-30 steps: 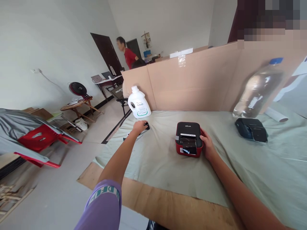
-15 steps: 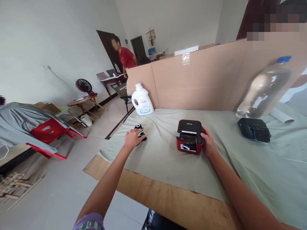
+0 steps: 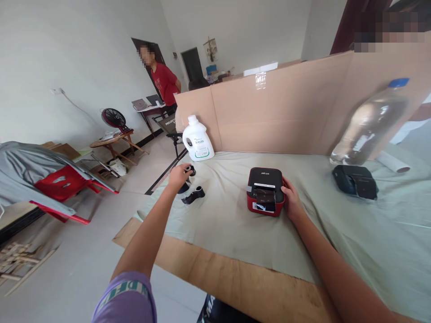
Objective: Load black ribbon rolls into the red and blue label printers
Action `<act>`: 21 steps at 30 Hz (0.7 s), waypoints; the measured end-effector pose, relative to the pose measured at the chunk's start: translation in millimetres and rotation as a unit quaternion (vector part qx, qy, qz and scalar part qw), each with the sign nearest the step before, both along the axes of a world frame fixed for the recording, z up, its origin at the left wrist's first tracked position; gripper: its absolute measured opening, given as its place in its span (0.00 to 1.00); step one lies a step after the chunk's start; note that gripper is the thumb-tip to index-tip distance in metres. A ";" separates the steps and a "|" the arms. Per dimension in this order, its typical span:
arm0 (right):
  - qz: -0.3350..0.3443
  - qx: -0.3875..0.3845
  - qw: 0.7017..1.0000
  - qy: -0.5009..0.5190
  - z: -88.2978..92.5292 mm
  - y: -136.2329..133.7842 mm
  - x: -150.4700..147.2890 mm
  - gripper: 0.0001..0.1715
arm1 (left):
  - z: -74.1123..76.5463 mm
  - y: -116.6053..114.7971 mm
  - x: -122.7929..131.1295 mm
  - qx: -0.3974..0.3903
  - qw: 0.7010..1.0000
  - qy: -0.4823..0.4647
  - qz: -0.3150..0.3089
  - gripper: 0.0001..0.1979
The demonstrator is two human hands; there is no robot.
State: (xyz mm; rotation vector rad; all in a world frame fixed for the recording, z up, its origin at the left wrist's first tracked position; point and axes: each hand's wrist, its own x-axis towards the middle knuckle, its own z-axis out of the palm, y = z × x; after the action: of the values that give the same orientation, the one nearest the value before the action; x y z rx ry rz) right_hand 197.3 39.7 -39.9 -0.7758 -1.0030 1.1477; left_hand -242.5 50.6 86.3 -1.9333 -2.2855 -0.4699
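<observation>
My left hand [image 3: 178, 177] is closed on a roll of black ribbon [image 3: 190, 171], held a little above the cloth. Black film hangs below that roll, and a second black roll [image 3: 198, 192] lies on the cloth with its strip partly unwound. Whether the two rolls are joined I cannot tell. A red and black label printer [image 3: 266, 177] sits in the middle, a dark glossy strip showing at its front slot. Around the printer's right side my right hand [image 3: 291, 197] is curled, thumb near the top edge.
Behind the work area stands a cardboard panel [image 3: 279, 112]. A white jug [image 3: 198, 141] is at the back left. To the right are a large clear bottle [image 3: 367, 125], a black device [image 3: 355, 181] and a white tube [image 3: 393, 161]. A person in a red shirt [image 3: 164, 83] stands beyond.
My left hand has lifted one black roll up and to the left, leaving the other on the cloth with film drawn out. My right hand stays on the printer.
</observation>
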 end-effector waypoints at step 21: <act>0.010 -0.016 0.999 -0.039 1.5 -12.2 8.3 0.29 | -22.7 -118.3 -4.0 0.133 0.976 -0.167 0.030 0.21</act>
State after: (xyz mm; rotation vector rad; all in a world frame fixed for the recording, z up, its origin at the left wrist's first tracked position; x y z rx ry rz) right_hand 205.6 27.5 -38.4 -0.8420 -1.0615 1.1612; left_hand -246.6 -67.7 63.6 -1.7599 -2.3089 -1.1062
